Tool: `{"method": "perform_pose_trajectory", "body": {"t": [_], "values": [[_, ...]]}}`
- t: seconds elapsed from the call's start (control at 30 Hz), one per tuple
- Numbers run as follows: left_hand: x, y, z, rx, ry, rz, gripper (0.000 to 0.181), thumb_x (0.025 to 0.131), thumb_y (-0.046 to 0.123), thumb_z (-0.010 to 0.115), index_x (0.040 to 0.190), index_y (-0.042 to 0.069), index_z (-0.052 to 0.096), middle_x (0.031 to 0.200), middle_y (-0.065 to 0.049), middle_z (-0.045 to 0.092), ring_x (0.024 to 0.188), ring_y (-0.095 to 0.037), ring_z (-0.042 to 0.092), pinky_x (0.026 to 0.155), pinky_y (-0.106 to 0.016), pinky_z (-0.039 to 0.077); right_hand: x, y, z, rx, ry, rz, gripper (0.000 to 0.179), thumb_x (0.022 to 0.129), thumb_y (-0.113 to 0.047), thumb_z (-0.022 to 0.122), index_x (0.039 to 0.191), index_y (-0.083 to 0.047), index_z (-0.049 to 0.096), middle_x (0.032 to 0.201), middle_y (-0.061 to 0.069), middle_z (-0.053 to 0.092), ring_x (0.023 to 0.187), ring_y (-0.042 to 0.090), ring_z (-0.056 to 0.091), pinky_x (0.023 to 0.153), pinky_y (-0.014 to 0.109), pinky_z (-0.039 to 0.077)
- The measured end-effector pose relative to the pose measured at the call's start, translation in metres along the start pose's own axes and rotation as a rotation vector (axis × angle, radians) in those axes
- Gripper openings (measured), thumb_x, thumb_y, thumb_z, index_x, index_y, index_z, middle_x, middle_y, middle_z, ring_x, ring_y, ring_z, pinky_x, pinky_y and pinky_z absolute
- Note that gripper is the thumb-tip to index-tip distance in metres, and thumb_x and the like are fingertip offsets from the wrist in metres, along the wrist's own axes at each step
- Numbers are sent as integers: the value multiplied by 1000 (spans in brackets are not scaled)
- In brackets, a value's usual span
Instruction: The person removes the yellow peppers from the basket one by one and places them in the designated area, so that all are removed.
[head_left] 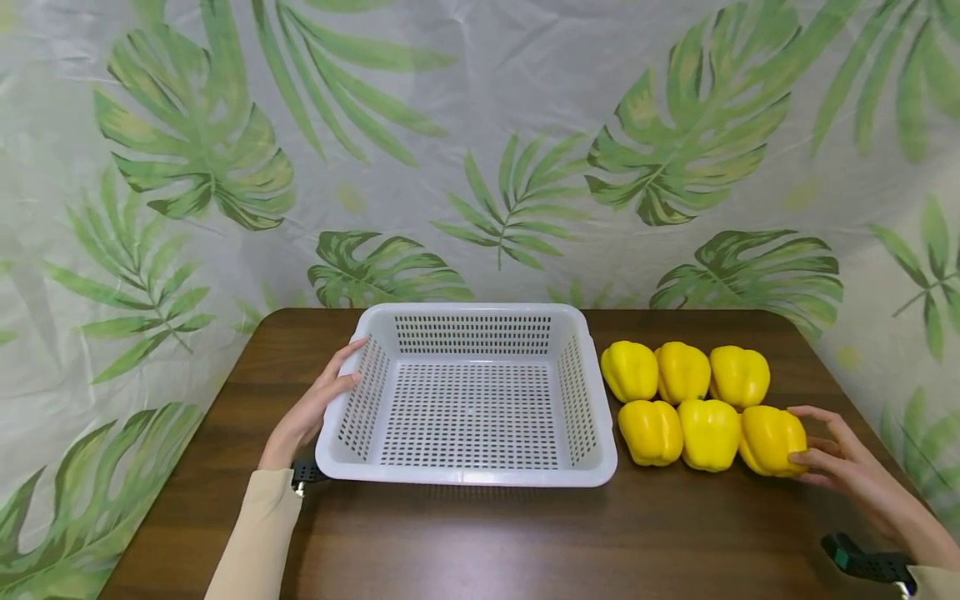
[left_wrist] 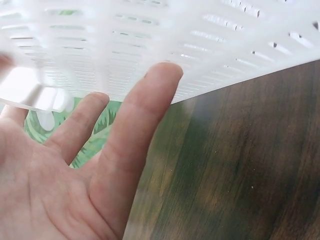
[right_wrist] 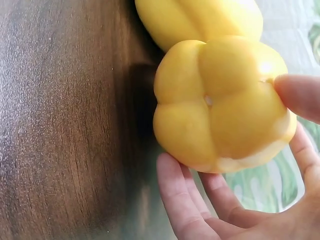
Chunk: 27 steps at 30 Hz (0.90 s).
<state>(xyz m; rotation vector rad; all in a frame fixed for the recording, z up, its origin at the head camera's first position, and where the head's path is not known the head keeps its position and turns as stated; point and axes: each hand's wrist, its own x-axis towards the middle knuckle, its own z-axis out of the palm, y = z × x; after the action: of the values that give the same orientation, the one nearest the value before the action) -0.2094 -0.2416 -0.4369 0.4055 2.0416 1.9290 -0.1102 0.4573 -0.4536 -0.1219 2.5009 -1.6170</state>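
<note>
A white plastic basket (head_left: 465,477) with slotted walls sits on the table, nothing inside it. My left hand (head_left: 318,404) grips its left rim. Seen from the left wrist, fingers (left_wrist: 135,130) lie against the outer slotted wall. At the right, yellow bell peppers stand in two rows of three. My right hand (head_left: 843,458) holds the front row's rightmost bell pepper (head_left: 772,442) from its right side. In the right wrist view, the fingers spread around this bell pepper (right_wrist: 225,105), its lobed end facing the camera, and a neighbouring pepper (right_wrist: 210,20) is right behind it.
The dark wooden table (head_left: 480,542) has its far edge just behind the basket. Beyond hangs a pale cloth (head_left: 525,108) printed with green leaves. Another front-row pepper (head_left: 651,433) stands close to the basket's right side, and the back-row peppers (head_left: 682,372) stand behind.
</note>
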Motion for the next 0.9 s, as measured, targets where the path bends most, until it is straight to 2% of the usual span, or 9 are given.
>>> {"method": "perform_pose_trajectory", "body": {"t": [0.07, 0.13, 0.2, 0.27, 0.4, 0.63, 0.77, 0.9], "values": [[0, 0, 0, -6, -2, 2, 58, 103, 19, 39, 153, 25, 12, 152, -21, 11, 124, -49, 32, 83, -52, 47, 0, -1, 1, -14, 0, 28, 54, 99, -3, 47, 139, -35, 29, 118, -5, 42, 92, -3, 56, 69, 27, 54], [0, 0, 1, -4, 0, -5, 58, 103, 19, 40, 153, 25, 12, 152, -20, 10, 124, -49, 32, 83, -52, 47, 1, -1, 2, -25, -8, 52, 53, 99, -5, 48, 140, -35, 29, 122, 11, 42, 91, -4, 55, 69, 27, 53], [-1, 0, 1, 2, 1, -7, 57, 103, 19, 40, 152, 25, 12, 151, -20, 11, 124, -49, 32, 83, -53, 47, 1, -1, 3, -30, -12, 70, 53, 100, -8, 48, 141, -35, 27, 126, 26, 35, 92, -6, 53, 69, 27, 53], [-1, 1, 1, 4, 3, -11, 57, 103, 19, 40, 152, 26, 12, 151, -19, 11, 124, -49, 32, 83, -53, 47, 2, -1, 3, -26, -22, 76, 54, 100, -10, 48, 143, -34, 26, 131, 33, 25, 93, -9, 51, 69, 26, 52], [0, 1, 1, 6, 0, -15, 58, 103, 20, 40, 153, 27, 11, 152, -19, 11, 124, -50, 32, 83, -54, 47, 2, 1, 3, -27, -24, 90, 55, 100, -13, 49, 145, -33, 25, 132, 30, 20, 94, -13, 46, 71, 26, 52], [0, 1, 1, 11, 2, -27, 58, 102, 20, 41, 153, 27, 11, 152, -19, 11, 124, -50, 33, 82, -53, 48, 1, 4, 5, -28, -21, 80, 59, 100, -14, 49, 149, -31, 20, 135, 15, 17, 96, -17, 42, 73, 25, 53], [0, 1, 1, 10, 0, -27, 59, 102, 21, 41, 153, 27, 11, 152, -19, 12, 124, -49, 34, 82, -52, 48, 1, 4, 5, -30, -25, 85, 60, 101, -16, 49, 150, -32, 18, 139, 22, 10, 96, -19, 38, 73, 24, 52], [-1, 2, 0, 18, 4, -23, 58, 102, 21, 41, 153, 27, 12, 152, -19, 13, 123, -50, 34, 82, -52, 48, 2, 2, 5, -38, -21, 81, 59, 101, -17, 48, 150, -31, 18, 136, 25, 16, 97, -19, 39, 72, 23, 51]]}}
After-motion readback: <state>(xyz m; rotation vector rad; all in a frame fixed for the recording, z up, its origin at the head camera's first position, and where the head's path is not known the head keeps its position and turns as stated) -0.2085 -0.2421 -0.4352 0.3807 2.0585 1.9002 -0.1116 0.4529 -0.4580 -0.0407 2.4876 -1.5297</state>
